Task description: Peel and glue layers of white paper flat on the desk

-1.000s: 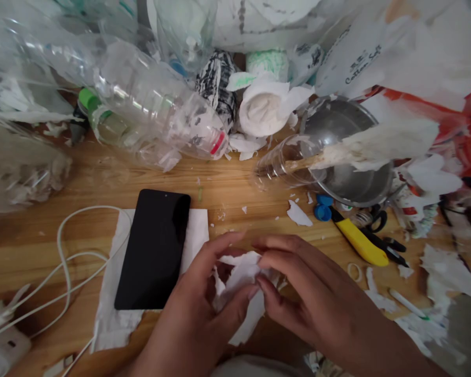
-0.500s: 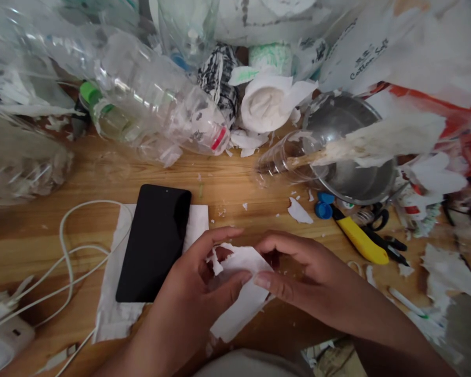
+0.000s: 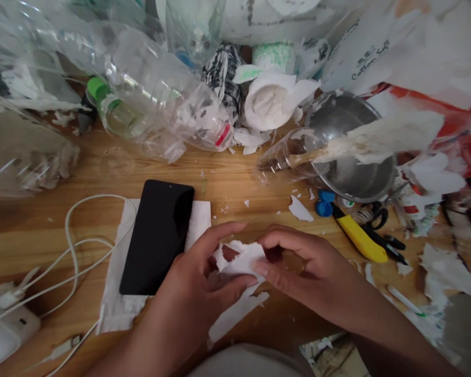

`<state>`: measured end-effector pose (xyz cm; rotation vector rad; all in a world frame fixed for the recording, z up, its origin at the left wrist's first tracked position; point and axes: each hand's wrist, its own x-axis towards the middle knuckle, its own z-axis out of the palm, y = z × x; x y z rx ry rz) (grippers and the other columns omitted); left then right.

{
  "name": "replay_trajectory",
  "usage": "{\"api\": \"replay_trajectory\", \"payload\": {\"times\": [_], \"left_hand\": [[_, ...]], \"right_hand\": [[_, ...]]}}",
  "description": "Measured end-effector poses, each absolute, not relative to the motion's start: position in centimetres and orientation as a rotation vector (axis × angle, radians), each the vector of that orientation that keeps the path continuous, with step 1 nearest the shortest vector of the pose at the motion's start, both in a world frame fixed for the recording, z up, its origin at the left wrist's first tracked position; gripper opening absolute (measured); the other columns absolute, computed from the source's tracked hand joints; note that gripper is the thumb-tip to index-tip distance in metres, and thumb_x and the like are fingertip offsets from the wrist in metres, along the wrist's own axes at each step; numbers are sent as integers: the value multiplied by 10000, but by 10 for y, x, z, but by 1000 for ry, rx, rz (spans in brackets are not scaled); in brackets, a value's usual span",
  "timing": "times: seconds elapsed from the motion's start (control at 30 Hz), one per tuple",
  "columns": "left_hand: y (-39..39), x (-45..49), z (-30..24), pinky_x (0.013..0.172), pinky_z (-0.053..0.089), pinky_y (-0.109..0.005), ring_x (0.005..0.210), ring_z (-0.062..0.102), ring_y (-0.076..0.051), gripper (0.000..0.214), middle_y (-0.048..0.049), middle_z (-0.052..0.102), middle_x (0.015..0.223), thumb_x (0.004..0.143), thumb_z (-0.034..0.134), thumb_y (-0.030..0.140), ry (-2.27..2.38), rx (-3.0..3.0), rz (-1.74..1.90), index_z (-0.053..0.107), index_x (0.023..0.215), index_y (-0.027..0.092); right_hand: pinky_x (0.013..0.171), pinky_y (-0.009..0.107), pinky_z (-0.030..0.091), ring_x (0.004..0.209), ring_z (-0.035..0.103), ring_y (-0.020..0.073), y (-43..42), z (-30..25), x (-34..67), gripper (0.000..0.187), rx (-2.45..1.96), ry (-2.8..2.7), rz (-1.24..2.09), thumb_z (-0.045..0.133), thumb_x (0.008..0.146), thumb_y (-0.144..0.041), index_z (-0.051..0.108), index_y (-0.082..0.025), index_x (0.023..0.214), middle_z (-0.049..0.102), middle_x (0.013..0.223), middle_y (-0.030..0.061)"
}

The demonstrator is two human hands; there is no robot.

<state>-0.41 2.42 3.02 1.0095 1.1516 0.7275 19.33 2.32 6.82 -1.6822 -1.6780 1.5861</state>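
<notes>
Near the front of the wooden table, my left hand point(image 3: 204, 277) and my right hand point(image 3: 302, 262) hold one piece of white paper point(image 3: 241, 262) between them. Its upper edge is ragged and torn, with a gap near my left fingers. My right thumb and index finger pinch the paper's right side. The left thumb presses on its lower middle, while the left index finger stretches out above it. A strip of white paper point(image 3: 235, 314) hangs below the left thumb; whether it is joined to the held piece I cannot tell.
A black phone point(image 3: 157, 235) lies on a white sheet point(image 3: 115, 314) at left, beside a white cable point(image 3: 73, 251). Plastic bottles point(image 3: 180, 99) and a metal bowl point(image 3: 361, 178) stand behind. A yellow-handled tool point(image 3: 361, 238) and paper scraps point(image 3: 300, 209) lie to the right.
The held paper has bent and tilted, so its torn upper edge curls and its lower part shows as a separate-looking strip. My hands have shifted only slightly.
</notes>
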Motion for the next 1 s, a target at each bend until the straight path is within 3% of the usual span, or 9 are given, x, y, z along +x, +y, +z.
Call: {"api": "replay_trajectory", "payload": {"times": [0.1, 0.23, 0.4, 0.6, 0.73, 0.9, 1.0], "left_hand": [[22, -6, 29, 608, 571, -110, 679, 701, -77, 576, 63, 762, 909, 742, 803, 101, 1131, 1127, 711, 662, 1224, 381], [20, -8, 27, 630, 599, -147, 691, 717, -92, 590, 30, 767, 1100, 777, 790, 133, 1151, 1276, 716, 621, 1286, 379], [22, -8, 29, 549, 561, -108, 606, 690, -77, 542, 61, 763, 885, 764, 817, 184, 1187, 1245, 740, 639, 1246, 358], [18, -8, 27, 585, 552, -97, 635, 693, -70, 679, 82, 736, 867, 744, 813, 136, 1158, 1301, 720, 586, 1317, 422], [14, -4, 25, 594, 559, -107, 639, 682, -67, 789, 71, 701, 901, 663, 817, 40, 1160, 1211, 718, 595, 1325, 408], [14, -1, 25, 690, 584, -133, 734, 704, -80, 751, 49, 742, 994, 719, 758, 36, 1184, 1205, 740, 584, 1352, 400], [14, -3, 26, 669, 581, -126, 719, 699, -77, 744, 33, 754, 1086, 723, 780, 65, 1213, 1216, 727, 580, 1361, 391]], "right_hand": [[741, 217, 465, 840, 614, 95, 21, 68, 192, 86, -1657, -1761, 1549, 630, 963, -267, 667, -262, 886, 662, 886, -56], [740, 244, 460, 859, 621, 111, 17, 68, 189, 80, -1696, -1807, 1463, 603, 968, -235, 651, -264, 911, 665, 909, -49], [688, 260, 450, 806, 615, 125, 16, 73, 189, 175, -1720, -1831, 1530, 594, 989, -384, 631, -253, 878, 656, 858, -42], [761, 256, 457, 873, 625, 114, 14, 73, 189, 118, -1706, -1882, 1444, 575, 999, -268, 631, -265, 895, 662, 912, -52], [802, 280, 465, 920, 632, 131, 9, 69, 187, 62, -1734, -1928, 1338, 574, 995, -272, 631, -278, 971, 672, 970, -41], [832, 271, 471, 952, 636, 124, 6, 69, 184, 76, -1750, -1904, 1325, 551, 1008, -282, 626, -295, 1006, 679, 1003, -49], [835, 251, 465, 955, 632, 109, 6, 71, 184, 85, -1737, -1898, 1359, 539, 1017, -287, 619, -314, 1025, 676, 1010, -64]]}}
